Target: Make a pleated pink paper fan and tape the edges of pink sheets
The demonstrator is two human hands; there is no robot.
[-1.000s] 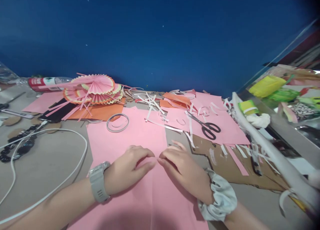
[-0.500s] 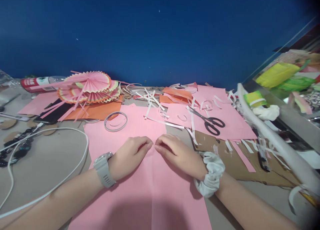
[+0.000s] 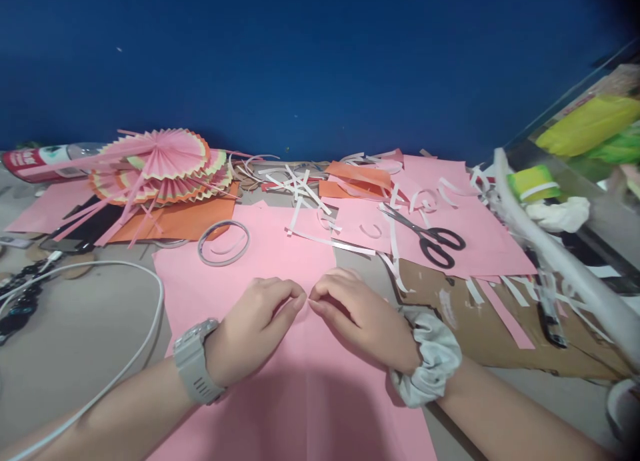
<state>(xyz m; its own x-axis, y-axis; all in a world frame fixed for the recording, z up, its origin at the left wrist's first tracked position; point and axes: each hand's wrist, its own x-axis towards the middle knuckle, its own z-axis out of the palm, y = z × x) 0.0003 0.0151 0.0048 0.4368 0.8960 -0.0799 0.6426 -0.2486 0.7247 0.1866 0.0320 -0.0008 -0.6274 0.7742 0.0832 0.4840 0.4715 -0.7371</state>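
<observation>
A large sheet of pink paper (image 3: 280, 401) lies flat under both hands, a faint crease running up its middle. My left hand (image 3: 260, 321), with a grey watch at the wrist, is closed in a pinch at the crease. Facing it, my right hand (image 3: 357, 314) pinches at the same spot, a pale scrunchie (image 3: 427, 357) around its wrist. The fingertips almost meet and seem to grip a small ridge of the paper, mostly hidden by the fingers. Beyond my left hand, a grey ring (image 3: 223, 243), perhaps a tape roll, rests on the sheet.
Black-handled scissors (image 3: 440, 244) lie on pink sheets at the right, among white paper strips (image 3: 330, 239). Pleated paper fans (image 3: 160, 157) and a bottle (image 3: 45, 161) are at the back left. A white cable (image 3: 157, 314) loops at the left. A blue wall (image 3: 300, 67) stands behind.
The view has shifted slightly, so the background things sit differently in the picture. Both hands keep their pinch at the crease, the fingertips barely moved.
</observation>
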